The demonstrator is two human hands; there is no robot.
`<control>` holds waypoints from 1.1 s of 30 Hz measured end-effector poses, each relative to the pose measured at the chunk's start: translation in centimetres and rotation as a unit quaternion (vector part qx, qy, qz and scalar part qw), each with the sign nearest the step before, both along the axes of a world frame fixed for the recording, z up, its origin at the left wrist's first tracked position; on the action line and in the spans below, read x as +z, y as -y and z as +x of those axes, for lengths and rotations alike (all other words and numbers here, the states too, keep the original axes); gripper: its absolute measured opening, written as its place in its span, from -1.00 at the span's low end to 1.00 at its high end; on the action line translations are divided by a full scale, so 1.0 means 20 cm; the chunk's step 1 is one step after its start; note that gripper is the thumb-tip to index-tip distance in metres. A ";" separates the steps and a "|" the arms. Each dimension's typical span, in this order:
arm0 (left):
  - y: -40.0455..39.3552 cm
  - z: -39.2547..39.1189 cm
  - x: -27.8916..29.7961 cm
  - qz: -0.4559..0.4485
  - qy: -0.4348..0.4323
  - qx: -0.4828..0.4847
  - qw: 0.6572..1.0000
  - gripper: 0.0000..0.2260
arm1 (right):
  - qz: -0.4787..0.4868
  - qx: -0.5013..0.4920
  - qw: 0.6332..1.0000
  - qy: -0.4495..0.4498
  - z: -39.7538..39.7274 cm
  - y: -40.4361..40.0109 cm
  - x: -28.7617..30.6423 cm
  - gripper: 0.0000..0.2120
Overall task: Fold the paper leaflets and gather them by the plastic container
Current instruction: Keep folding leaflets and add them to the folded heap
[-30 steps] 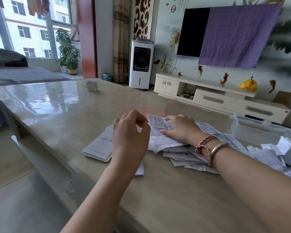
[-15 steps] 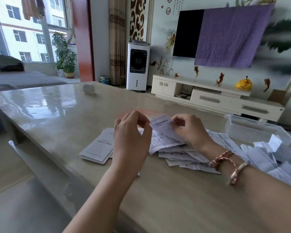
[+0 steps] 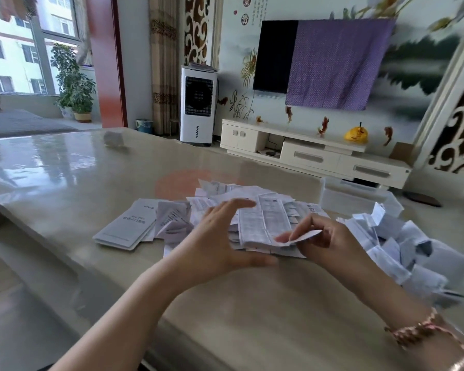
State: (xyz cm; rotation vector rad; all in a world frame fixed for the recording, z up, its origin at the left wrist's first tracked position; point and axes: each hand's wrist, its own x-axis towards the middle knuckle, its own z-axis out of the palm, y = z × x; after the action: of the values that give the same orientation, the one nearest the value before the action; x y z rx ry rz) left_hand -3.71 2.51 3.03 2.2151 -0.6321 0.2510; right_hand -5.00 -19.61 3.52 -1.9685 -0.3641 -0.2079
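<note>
Nearest to the camera, two bare forearms are reaching over the near edge of the tabletop [image 3: 265, 311]. The right wrist is wearing a braided bracelet [image 3: 423, 330] and a second band beside it.

The left hand [image 3: 214, 242] is hovering with straight, spread fingers and the thumb pointing to the right; it is holding nothing, and its palm is facing the paper. The right hand [image 3: 330, 242] is pinching the near right corner of a long printed leaflet [image 3: 265, 223] between the thumb and the curled fingers. This leaflet is showing a crease along its length and is lying, slightly lifted at the held corner, on top of a loose heap of leaflets [image 3: 225, 194] in the middle of the tabletop.

To the left of the heap, a flat folded booklet [image 3: 126, 226] is resting on the tabletop, and a small folded paper [image 3: 172, 220] is leaning against its right side. At the right edge, a crumpled pile of leaflets [image 3: 394, 245] is spreading toward the near side.

Behind this pile, the clear plastic container [image 3: 354, 196] is standing near the far right edge of the tabletop. A small pale object [image 3: 113, 137], blurred, is sitting near the far left edge.
</note>
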 end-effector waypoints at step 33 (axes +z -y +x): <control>0.13 -0.07 -0.14 0.260 0.019 0.140 0.955 -0.56 | -0.364 0.015 0.925 0.104 0.09 0.01 -0.15 -0.65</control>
State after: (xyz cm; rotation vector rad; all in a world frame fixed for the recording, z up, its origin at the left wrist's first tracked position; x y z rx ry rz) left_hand -5.08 -0.12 0.31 2.8195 -0.4323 0.2959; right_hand -3.13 -19.73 0.57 -2.6801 -0.6805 -0.2913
